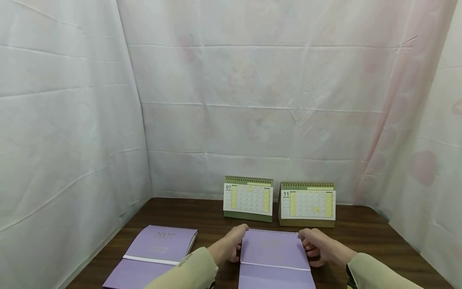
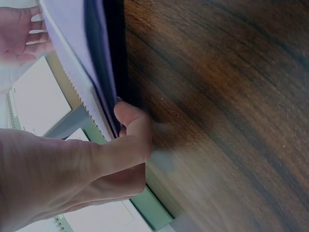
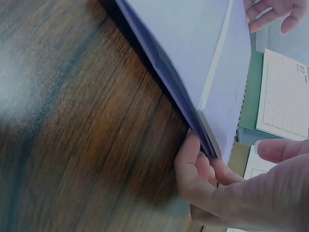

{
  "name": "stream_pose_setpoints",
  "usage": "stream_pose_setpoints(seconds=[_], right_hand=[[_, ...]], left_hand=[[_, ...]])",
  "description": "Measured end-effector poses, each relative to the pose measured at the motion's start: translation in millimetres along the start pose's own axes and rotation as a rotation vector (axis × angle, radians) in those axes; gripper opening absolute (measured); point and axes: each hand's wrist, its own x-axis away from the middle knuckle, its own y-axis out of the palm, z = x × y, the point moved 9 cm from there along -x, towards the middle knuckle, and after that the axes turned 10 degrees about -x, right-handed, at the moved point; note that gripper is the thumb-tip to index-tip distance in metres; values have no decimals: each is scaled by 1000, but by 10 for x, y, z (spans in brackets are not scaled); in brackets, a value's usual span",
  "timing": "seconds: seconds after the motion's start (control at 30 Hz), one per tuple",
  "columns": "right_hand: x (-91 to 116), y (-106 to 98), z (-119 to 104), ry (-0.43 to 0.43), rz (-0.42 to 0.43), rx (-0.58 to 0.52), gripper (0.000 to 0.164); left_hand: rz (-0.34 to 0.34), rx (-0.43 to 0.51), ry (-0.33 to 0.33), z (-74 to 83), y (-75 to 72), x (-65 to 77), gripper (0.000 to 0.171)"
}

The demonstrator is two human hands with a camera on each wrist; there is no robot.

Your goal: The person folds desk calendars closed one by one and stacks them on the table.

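A purple desk calendar [image 1: 274, 249] with a spiral-bound top edge and a white band across it lies in front of me, its near end cut off by the head view. My left hand [image 1: 231, 243] grips its left side near the top corner. On the opposite side my right hand [image 1: 319, 247] holds the right edge near the spiral, fingers curled at the side. The right wrist view shows fingertips [image 3: 188, 145] at the layered lower edge of the calendar. In the left wrist view, a fingertip [image 2: 126, 112] presses against the calendar's side.
Another purple calendar [image 1: 159, 241], marked 2027, lies at the left, partly behind my left sleeve. Two green desk calendars stand upright at the back, one showing 07 [image 1: 249, 198] and one showing 11 [image 1: 308, 204]. White curtains [image 1: 223, 80] surround the dark wooden table [image 1: 187, 210].
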Motion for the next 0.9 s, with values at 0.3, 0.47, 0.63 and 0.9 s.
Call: stream_pose_setpoints(seconds=[0.3,0.47,0.63,0.9], right_hand=[[-7,-9,39,28,-8,-9,21],[16,22,47,50,-29,-19,22],[18,34,32,46,-35,-30,24],[11,78,5,-18,-50,-57,19]], left_hand=[[-27,37,25,-2,18,-1,63],[-34,75,47,6,-3,26,66],[-30,77,74,39,-28,42,72],[-20,76,80,94,-92,55,71]])
